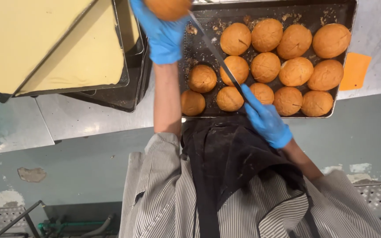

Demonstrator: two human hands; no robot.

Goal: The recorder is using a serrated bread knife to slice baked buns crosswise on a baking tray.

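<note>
My left hand [164, 37], in a blue glove, is raised over the far left corner of a dark perforated baking tray [348, 17] and is closed on a round golden bun [168, 8], cut off by the top edge. My right hand [266, 120], also blue-gloved, grips the handle of a long thin knife [217, 55] at the tray's near edge. The blade runs diagonally up and left across the tray, its tip reaching the held bun. Several more golden buns [265, 67] lie in rows on the tray, some with slits in their tops.
Stacked dark trays lined with pale yellow sheets [58, 48] sit tilted to the left on the steel counter [89, 119]. An orange flat card [355, 70] lies right of the bun tray. Crumbs dot the tray's far part. My striped shirt and black apron [230, 176] fill the foreground.
</note>
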